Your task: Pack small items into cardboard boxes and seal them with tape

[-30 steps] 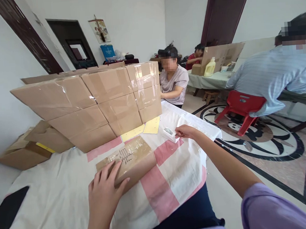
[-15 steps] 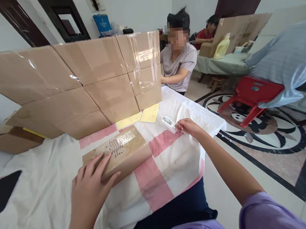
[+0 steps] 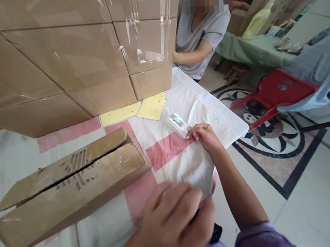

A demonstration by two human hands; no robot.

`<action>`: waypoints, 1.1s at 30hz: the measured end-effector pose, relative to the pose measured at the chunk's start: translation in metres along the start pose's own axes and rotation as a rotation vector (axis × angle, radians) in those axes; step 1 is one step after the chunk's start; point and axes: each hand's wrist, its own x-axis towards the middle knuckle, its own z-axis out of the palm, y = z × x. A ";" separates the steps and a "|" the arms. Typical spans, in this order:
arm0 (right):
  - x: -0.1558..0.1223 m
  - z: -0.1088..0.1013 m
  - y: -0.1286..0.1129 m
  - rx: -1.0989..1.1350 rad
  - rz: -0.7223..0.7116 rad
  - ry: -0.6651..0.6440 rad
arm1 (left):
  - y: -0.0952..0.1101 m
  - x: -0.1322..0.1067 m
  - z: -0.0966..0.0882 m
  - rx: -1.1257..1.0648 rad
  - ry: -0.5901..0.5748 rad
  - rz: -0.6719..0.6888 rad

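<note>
Stacked cartons: glossy taped cardboard, walling the tabletop, draped in white, pink-banded cloth. Long carton: flat, top seam split, lying near the front edge. Left hand: blurred, grip indeterminate. Right hand: fingertips pinched on the small white plastic dispenser, mid-cloth beside the right edge; tugging the loose cloth could slide it floorward.

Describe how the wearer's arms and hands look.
The right hand and left hand are bare, no gloves or rings visible. The right forearm is bare up to a short lilac sleeve. The left hand is blurred; its sleeve is out of view.
</note>
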 end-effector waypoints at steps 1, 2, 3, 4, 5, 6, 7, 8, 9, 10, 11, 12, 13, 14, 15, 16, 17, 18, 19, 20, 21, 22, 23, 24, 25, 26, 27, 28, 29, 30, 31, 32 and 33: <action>-0.001 0.000 0.000 0.012 -0.005 0.001 | 0.001 0.026 0.024 -0.036 0.131 0.177; -0.001 0.000 0.001 0.020 -0.010 0.013 | -0.002 0.051 0.047 -0.037 0.198 0.202; -0.002 0.000 0.001 0.019 -0.017 0.036 | -0.009 0.074 0.068 -0.025 0.207 0.143; -0.002 -0.001 0.002 0.010 -0.025 0.061 | -0.019 0.092 0.087 -0.018 0.161 0.080; -0.002 -0.001 0.003 -0.005 -0.033 0.085 | -0.029 0.106 0.103 -0.027 0.097 0.014; -0.002 -0.001 0.003 -0.021 -0.039 0.102 | -0.040 0.115 0.115 -0.036 0.040 -0.062; -0.002 -0.001 0.004 -0.032 -0.044 0.112 | -0.049 0.120 0.123 -0.047 -0.009 -0.130; -0.003 -0.001 0.005 -0.036 -0.044 0.114 | -0.056 0.121 0.127 -0.060 -0.038 -0.187; -0.003 0.000 0.005 -0.034 -0.043 0.112 | -0.061 0.119 0.129 -0.074 -0.051 -0.230; -0.003 0.000 0.006 -0.028 -0.044 0.109 | -0.064 0.117 0.129 -0.088 -0.055 -0.263; -0.004 0.002 0.006 -0.020 -0.047 0.104 | -0.066 0.114 0.128 -0.104 -0.056 -0.289; -0.004 0.003 0.007 -0.015 -0.054 0.098 | -0.068 0.111 0.126 -0.121 -0.064 -0.302; -0.005 0.004 0.007 -0.016 -0.062 0.097 | -0.069 0.109 0.125 -0.141 -0.079 -0.301; -0.006 0.005 0.008 -0.023 -0.073 0.101 | -0.070 0.109 0.125 -0.159 -0.100 -0.292; -0.006 0.006 0.009 -0.031 -0.084 0.113 | -0.072 0.109 0.125 -0.175 -0.122 -0.276; -0.007 0.007 0.009 -0.041 -0.094 0.135 | -0.072 0.109 0.126 -0.192 -0.137 -0.258; -0.007 0.008 0.010 -0.054 -0.100 0.159 | -0.073 0.110 0.128 -0.212 -0.145 -0.239; -0.007 0.009 0.011 -0.066 -0.103 0.184 | -0.074 0.110 0.129 -0.229 -0.146 -0.229; -0.007 0.009 0.011 -0.072 -0.101 0.212 | -0.074 0.111 0.131 -0.245 -0.141 -0.228; -0.007 0.010 0.011 -0.073 -0.094 0.239 | -0.075 0.111 0.131 -0.257 -0.136 -0.227; -0.007 0.010 0.012 -0.073 -0.086 0.262 | -0.075 0.111 0.131 -0.265 -0.133 -0.226; -0.006 0.011 0.012 -0.072 -0.080 0.280 | -0.074 0.111 0.130 -0.269 -0.134 -0.224; -0.006 0.011 0.011 -0.073 -0.077 0.292 | -0.074 0.111 0.129 -0.273 -0.141 -0.220; -0.006 0.011 0.011 -0.077 -0.077 0.299 | -0.073 0.111 0.127 -0.277 -0.148 -0.221; -0.006 0.011 0.011 -0.085 -0.081 0.301 | -0.073 0.111 0.125 -0.281 -0.157 -0.221; -0.005 0.011 0.011 -0.095 -0.086 0.298 | -0.073 0.111 0.123 -0.283 -0.165 -0.222; -0.005 0.011 0.011 -0.103 -0.087 0.293 | -0.072 0.111 0.122 -0.281 -0.172 -0.222; -0.005 0.011 0.011 -0.111 -0.086 0.286 | -0.072 0.111 0.121 -0.276 -0.178 -0.224; -0.005 0.010 0.011 -0.119 -0.084 0.277 | -0.072 0.111 0.121 -0.270 -0.184 -0.225; -0.005 0.009 0.010 -0.129 -0.079 0.267 | -0.073 0.111 0.121 -0.269 -0.190 -0.226; -0.005 0.009 0.010 -0.139 -0.071 0.258 | -0.073 0.112 0.122 -0.276 -0.199 -0.225; -0.006 0.008 0.009 -0.151 -0.061 0.251 | -0.073 0.112 0.123 -0.286 -0.209 -0.229; -0.007 0.007 0.008 -0.165 -0.046 0.247 | -0.073 0.113 0.123 -0.297 -0.221 -0.233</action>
